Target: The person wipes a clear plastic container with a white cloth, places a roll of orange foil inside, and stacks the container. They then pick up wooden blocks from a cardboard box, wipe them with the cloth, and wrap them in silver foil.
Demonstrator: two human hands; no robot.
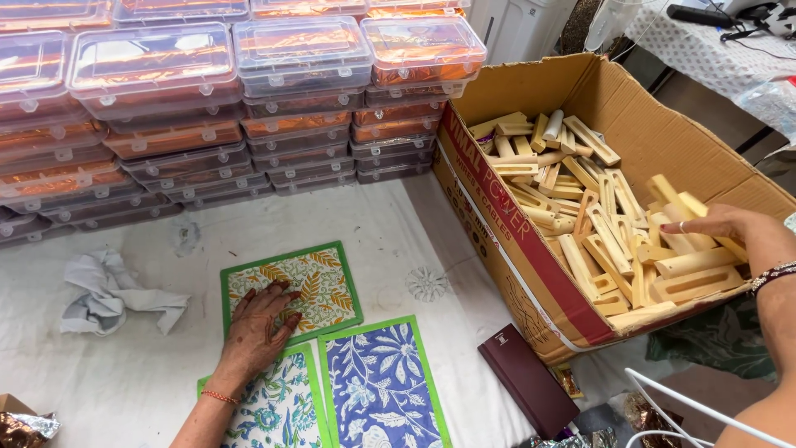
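left hand [259,325] flat, fingers spread, pressing yellow leaf-print card [292,290] on white cloth | right hand [715,224] open over wooden blocks [609,241] in cardboard box [531,241], gripping nothing | best pinch 1 block cleanly, keep card pinned

— What's stacked at 11 o'clock?
— Clear plastic boxes [249,99] with snap lids and orange contents, in several rows and many layers.
— And at 9 o'clock?
— A crumpled grey cloth [112,294] on the white sheet [124,373]. A stitched flower motif [427,284] shows on the sheet near the centre.
— At 6 o'clock?
— 2 green-edged printed cards: a blue floral card [381,386], and beside it a blue-green floral card [278,411], partly covered.
— Toward 5 o'clock?
— A maroon case [531,380] lying flat, with a white wire frame [688,411] further right.
— Anything at 7 o'clock?
— A crinkled foil wrapper [25,425] in the corner.
— And at 2 o'clock?
— A table with a patterned cover [705,50].
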